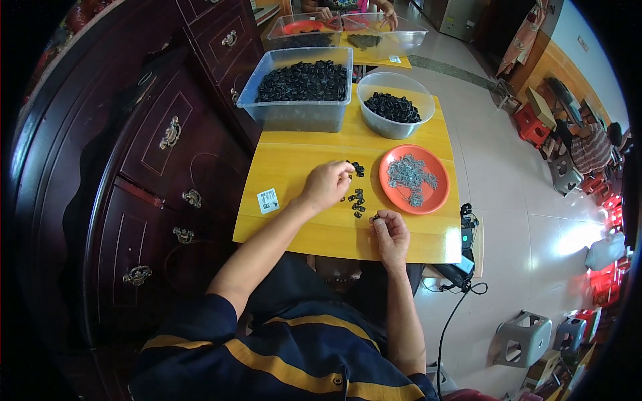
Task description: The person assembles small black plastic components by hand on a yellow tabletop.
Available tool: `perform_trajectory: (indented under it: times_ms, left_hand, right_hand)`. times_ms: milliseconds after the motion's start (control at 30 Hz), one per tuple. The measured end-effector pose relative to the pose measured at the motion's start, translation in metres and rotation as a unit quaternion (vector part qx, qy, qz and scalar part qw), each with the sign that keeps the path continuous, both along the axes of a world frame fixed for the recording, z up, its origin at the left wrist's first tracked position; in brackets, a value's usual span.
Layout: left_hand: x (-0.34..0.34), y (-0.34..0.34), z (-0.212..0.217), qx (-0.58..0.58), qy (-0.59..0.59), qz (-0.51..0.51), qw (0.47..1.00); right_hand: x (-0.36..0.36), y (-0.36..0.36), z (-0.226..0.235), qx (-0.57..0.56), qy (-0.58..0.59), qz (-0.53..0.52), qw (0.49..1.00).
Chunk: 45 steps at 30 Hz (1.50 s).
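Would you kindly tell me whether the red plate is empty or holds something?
The red plate holds something: small grey pieces lie heaped on it, with bare red showing around them.

From head height, we look steeply down and forward, fisheye-wide, with the glossy yellow rectangular tabletop (287, 154) close below.

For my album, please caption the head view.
Left hand at loose black pieces, right hand pinching one beside orange-red plate.
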<state>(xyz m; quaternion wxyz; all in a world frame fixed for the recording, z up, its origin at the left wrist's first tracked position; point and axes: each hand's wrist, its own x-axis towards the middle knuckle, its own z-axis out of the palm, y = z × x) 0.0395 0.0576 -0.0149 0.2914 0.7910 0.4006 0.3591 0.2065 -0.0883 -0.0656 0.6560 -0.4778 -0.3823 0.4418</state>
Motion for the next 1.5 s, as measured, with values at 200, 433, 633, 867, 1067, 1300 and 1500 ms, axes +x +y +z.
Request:
perform_trajectory:
  times_ms: [200, 433, 633, 867, 1067, 1300, 1500]
  left_hand:
    - [0.012, 0.049, -0.011, 0.126, 0.146, 0.043, 0.98]
    - [0.032, 0.064, -0.009, 0.033, 0.257, 0.004, 0.966]
    - [0.037, 0.063, -0.005, 0.016, 0.261, 0.0, 0.965]
    - [0.023, 0.028, 0.013, -0.084, -0.014, -0.082, 0.993]
    - [0.005, -0.037, -0.006, -0.204, -0.171, -0.117, 0.957]
    - [-0.005, -0.078, -0.019, -0.246, -0.191, -0.095, 0.946]
    - [-0.012, -0.082, -0.013, -0.19, -0.183, -0.074, 0.962]
  right_hand:
    - [-0.001, 0.0, -0.001, 0.002, 0.004, 0.001, 1.0]
    - [0.0, 0.0, 0.0, -0.002, 0.0, 0.007, 1.0]
    - [0.0, 0.0, 0.001, -0.009, -0.011, 0.003, 1.0]
    - [0.001, -0.001, 0.001, -0.006, -0.013, -0.005, 1.0]
    - [-0.002, 0.002, 0.003, -0.005, 0.023, -0.011, 1.0]
    - [-0.018, 0.001, 0.006, -0.005, 0.075, -0.027, 0.997]
    - [-0.018, -0.002, 0.006, 0.007, 0.057, 0.0, 0.998]
